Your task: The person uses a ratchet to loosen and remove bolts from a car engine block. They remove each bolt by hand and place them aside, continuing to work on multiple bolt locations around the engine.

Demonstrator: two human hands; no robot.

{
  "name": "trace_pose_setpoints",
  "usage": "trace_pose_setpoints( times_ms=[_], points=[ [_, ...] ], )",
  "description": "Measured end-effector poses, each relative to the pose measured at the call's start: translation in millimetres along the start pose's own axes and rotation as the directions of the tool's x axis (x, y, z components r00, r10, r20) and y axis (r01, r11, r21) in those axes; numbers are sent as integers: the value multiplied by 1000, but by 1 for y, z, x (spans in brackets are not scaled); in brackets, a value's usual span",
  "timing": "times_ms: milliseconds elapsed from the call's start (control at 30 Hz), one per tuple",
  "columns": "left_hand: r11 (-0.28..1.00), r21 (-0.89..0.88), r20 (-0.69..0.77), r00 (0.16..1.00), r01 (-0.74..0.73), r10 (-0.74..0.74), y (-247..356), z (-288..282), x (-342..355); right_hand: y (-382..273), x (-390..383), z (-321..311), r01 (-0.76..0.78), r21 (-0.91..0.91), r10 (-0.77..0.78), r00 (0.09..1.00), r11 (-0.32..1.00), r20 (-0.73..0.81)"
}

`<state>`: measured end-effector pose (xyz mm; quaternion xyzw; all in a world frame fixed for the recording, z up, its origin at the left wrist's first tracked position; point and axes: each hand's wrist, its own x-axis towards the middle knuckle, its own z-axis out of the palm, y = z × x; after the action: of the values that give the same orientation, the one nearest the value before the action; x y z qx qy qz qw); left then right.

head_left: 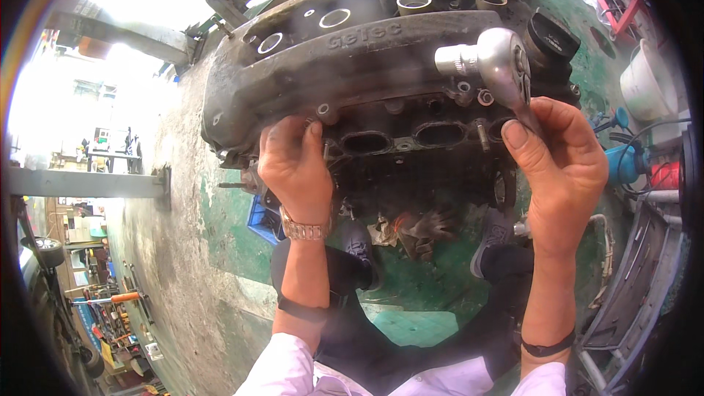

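— Where do you have the ratchet wrench (506, 70)?

— From my seat, I see it raised above the engine (308, 66), toward the right end of the side nearest the person. A silver socket (456, 61) sits on its head, pointing toward the engine's left end.

— And the grip on it?

— The right hand (561, 169) pinches the handle between thumb and fingers, at the engine's near side.

— What do you get on the left hand (293, 169)?

— I have it at the engine's near edge, left of two oval ports (440, 133) and just beside a round bolt boss (323, 109). Thumb and fingertips are drawn close together there. I can't tell whether they pinch something small or only touch the engine.

— Anything else around the engine?

— A black filler cap (550, 33) on its right end, and a white bucket (649, 81) beyond that. Below its near side I see grey gloves (433, 227) on the green floor (425, 271), between the person's shoes (359, 246). A blue crate (264, 221) shows below the engine's left end.
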<state>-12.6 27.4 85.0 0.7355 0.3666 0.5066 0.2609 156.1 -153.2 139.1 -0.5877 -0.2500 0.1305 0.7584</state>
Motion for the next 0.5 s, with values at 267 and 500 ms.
trace_pose_setpoints(
  times_ms=[267, 500],
  points=[
    [996, 71, -15, 998, -56, 57, 5, 0, -4, -1, 1, -2, -9, -10, 9, 1000, 1000, -12],
    [997, -1, -3, 997, 83, -83, 2, 0, 1, 0, 0, -4, -8, -45, 8, 1000, 999, -9]
  ],
)
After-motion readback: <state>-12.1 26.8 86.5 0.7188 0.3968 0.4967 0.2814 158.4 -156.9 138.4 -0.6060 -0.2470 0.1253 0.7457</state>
